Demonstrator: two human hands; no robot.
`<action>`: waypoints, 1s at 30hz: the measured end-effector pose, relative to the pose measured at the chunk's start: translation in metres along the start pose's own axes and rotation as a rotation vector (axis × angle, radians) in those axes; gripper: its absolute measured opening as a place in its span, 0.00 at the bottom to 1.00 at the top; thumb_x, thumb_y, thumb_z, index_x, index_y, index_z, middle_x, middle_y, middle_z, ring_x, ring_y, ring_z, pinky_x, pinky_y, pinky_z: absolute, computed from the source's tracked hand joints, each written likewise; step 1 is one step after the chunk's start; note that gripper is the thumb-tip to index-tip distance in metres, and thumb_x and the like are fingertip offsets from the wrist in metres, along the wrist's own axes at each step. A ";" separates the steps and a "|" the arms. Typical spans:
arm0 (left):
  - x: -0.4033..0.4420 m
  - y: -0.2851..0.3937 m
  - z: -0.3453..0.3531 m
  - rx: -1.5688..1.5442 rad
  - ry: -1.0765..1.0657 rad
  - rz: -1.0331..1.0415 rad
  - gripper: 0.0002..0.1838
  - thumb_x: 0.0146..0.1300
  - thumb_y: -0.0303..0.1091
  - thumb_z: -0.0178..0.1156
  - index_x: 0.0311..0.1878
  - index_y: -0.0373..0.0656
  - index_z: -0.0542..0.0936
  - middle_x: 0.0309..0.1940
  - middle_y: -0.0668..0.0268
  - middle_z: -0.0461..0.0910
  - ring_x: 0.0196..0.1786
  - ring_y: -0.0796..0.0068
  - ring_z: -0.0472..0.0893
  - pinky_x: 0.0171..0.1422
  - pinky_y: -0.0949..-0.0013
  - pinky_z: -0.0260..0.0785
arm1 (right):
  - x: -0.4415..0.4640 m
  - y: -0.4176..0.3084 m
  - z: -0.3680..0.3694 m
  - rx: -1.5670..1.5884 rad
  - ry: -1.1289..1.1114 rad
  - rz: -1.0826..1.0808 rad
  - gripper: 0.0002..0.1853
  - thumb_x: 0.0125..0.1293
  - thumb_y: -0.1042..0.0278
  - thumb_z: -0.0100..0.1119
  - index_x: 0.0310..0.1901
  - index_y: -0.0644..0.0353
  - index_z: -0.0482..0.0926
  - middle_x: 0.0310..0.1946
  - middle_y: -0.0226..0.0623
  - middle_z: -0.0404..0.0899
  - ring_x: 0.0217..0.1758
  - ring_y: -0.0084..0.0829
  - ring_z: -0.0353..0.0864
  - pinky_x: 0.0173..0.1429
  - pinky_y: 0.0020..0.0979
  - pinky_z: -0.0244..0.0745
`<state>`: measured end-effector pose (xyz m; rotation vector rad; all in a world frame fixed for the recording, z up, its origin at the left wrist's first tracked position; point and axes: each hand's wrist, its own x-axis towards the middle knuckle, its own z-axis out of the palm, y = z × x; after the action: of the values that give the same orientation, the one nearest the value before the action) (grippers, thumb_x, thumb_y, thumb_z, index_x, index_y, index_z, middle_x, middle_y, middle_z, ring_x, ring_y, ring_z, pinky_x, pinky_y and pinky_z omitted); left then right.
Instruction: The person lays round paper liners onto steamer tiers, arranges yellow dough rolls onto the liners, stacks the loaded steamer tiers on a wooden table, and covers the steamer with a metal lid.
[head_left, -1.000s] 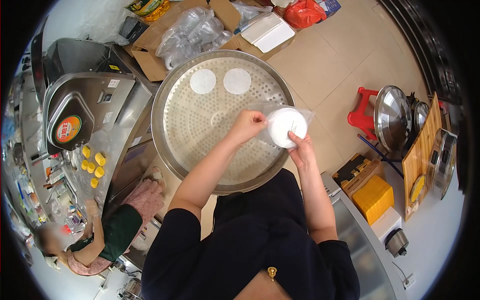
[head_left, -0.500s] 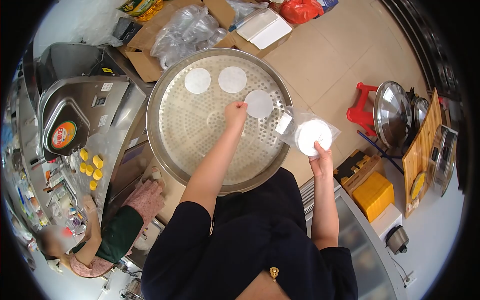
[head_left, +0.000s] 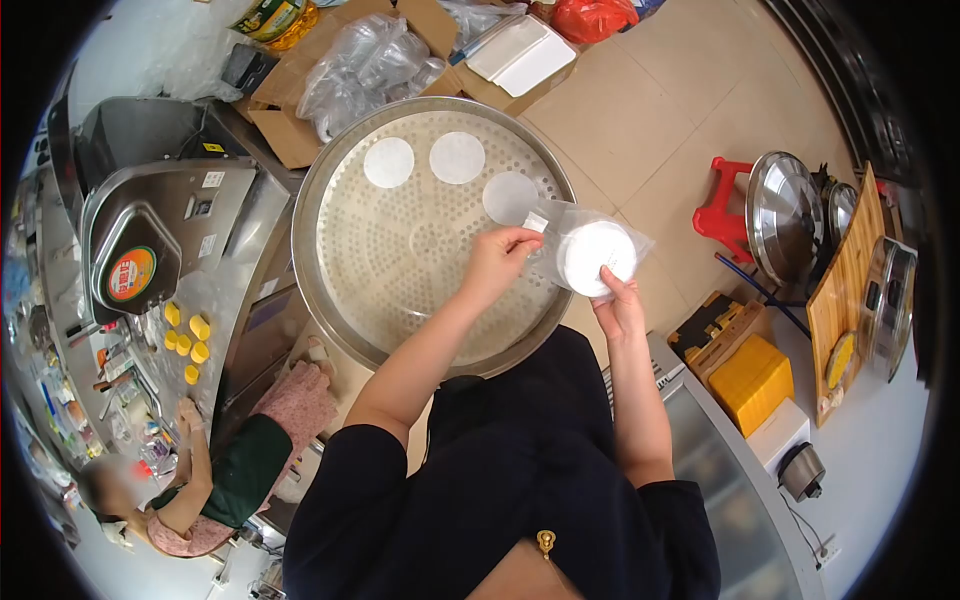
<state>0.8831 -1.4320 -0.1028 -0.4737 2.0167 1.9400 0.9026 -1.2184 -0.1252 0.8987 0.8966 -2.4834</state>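
A large round perforated metal tray (head_left: 375,250) lies in front of me. Three flat white paper discs, one of them at the upper centre (head_left: 457,158), rest along its far side. My right hand (head_left: 620,305) grips a clear plastic bag (head_left: 560,222) holding a stack of white round papers (head_left: 598,258), over the tray's right edge. The fingers of my left hand (head_left: 500,262) are pinched at the bag's open end, near the third disc (head_left: 510,198).
A co-worker (head_left: 200,480) stands at the steel counter at left, near several yellow pieces (head_left: 200,328). Cardboard boxes with plastic bags (head_left: 365,75) lie beyond the tray. A red stool (head_left: 722,210), metal lids (head_left: 785,210) and a wooden board (head_left: 842,290) are at right.
A third disc now lies on the tray; my left hand has let go of it and moved back to the bag. My right hand moved the bag out to the right, then back toward the tray.
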 end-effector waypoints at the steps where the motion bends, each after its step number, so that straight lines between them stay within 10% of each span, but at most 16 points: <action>1: -0.002 0.011 0.002 -0.019 -0.031 -0.041 0.09 0.59 0.29 0.60 0.40 0.35 0.81 0.28 0.67 0.81 0.21 0.86 0.71 0.23 0.79 0.63 | -0.001 -0.001 0.005 -0.007 -0.024 0.003 0.20 0.57 0.80 0.60 0.52 0.63 0.72 0.48 0.38 0.77 0.51 0.33 0.77 0.56 0.37 0.75; 8: -0.002 0.008 0.002 -0.068 -0.247 -0.242 0.08 0.57 0.30 0.61 0.34 0.34 0.81 0.21 0.69 0.77 0.19 0.85 0.71 0.21 0.77 0.62 | -0.004 0.006 0.001 -0.140 -0.091 0.037 0.21 0.56 0.79 0.61 0.53 0.62 0.71 0.47 0.37 0.78 0.51 0.32 0.78 0.56 0.37 0.74; 20: -0.036 -0.070 0.013 -0.193 0.336 -0.369 0.07 0.57 0.28 0.62 0.35 0.35 0.81 0.23 0.69 0.76 0.19 0.85 0.66 0.23 0.78 0.59 | -0.030 -0.006 -0.063 -0.146 0.099 0.004 0.22 0.55 0.80 0.61 0.53 0.62 0.71 0.47 0.36 0.77 0.51 0.32 0.77 0.56 0.36 0.73; 30: -0.011 -0.145 0.006 0.188 0.389 -0.299 0.06 0.56 0.27 0.61 0.33 0.33 0.81 0.23 0.64 0.79 0.24 0.78 0.73 0.29 0.72 0.64 | -0.048 -0.032 -0.082 -0.112 0.137 -0.061 0.22 0.56 0.80 0.60 0.54 0.62 0.70 0.48 0.37 0.76 0.53 0.33 0.76 0.57 0.37 0.73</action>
<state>0.9560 -1.4301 -0.2287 -1.1042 2.1719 1.5526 0.9581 -1.1352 -0.1285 1.0281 1.1117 -2.4176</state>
